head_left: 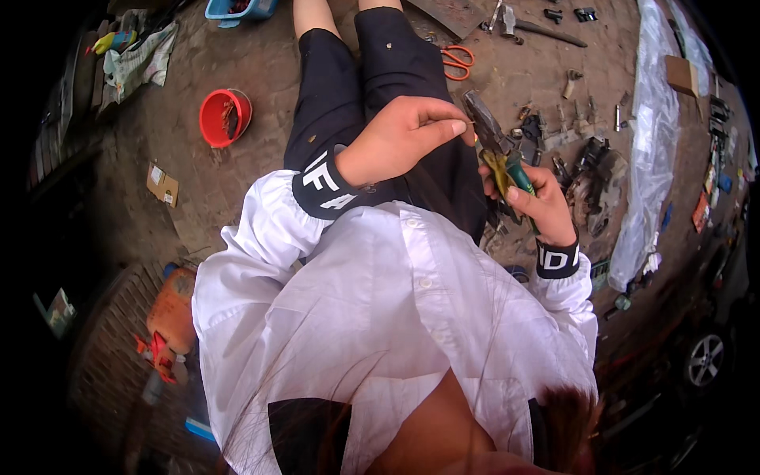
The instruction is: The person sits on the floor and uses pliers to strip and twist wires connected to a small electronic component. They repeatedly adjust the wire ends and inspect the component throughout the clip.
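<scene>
In the head view my right hand (534, 198) grips pliers (495, 134) with green and yellow handles and dark metal jaws, angled up to the left. My left hand (408, 134) is closed in a pinch beside the jaws, over my dark shorts (324, 87); its fingertips seem to hold a small thin piece (470, 124), too small to name. Red-handled scissors (457, 63) lie on the ground beyond my hands.
A red bucket (225, 103) and cardboard (162, 186) lie left. A blue bin (237, 16) stands top left. Scattered metal parts (594, 174) and long plastic sheeting (645, 142) lie right, near a car wheel (704, 360). An orange tank (170, 317) sits lower left.
</scene>
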The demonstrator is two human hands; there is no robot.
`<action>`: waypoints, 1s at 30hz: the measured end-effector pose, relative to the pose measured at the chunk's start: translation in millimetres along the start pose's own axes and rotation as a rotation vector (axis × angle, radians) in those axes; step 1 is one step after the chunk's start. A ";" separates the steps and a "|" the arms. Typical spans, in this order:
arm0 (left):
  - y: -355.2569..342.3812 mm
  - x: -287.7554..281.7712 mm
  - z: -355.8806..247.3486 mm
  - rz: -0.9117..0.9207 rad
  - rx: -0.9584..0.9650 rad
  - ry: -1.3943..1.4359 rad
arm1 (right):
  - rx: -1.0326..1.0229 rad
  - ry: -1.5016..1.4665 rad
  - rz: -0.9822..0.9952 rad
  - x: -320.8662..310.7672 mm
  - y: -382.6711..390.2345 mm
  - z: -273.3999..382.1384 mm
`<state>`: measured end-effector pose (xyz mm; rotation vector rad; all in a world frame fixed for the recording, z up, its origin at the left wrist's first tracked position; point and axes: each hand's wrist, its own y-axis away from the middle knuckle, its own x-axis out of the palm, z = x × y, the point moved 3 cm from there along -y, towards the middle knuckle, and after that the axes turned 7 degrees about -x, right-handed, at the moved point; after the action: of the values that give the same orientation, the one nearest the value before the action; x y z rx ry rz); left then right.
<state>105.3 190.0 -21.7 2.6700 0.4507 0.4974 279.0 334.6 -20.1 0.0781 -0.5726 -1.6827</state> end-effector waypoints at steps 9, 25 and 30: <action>6.4 -3.1 -12.0 0.010 -0.133 0.144 | -0.206 0.045 -0.185 -16.6 3.7 8.0; 5.5 2.9 -15.1 0.013 -0.035 -0.024 | -0.088 0.093 -0.029 0.6 2.5 18.0; 23.4 -18.1 -22.3 -0.087 -0.108 0.094 | -0.099 -0.459 -0.434 -25.0 15.0 6.7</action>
<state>85.9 169.6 2.5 2.5198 0.5487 0.6057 295.3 359.1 -14.7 -0.2824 -0.8561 -2.1683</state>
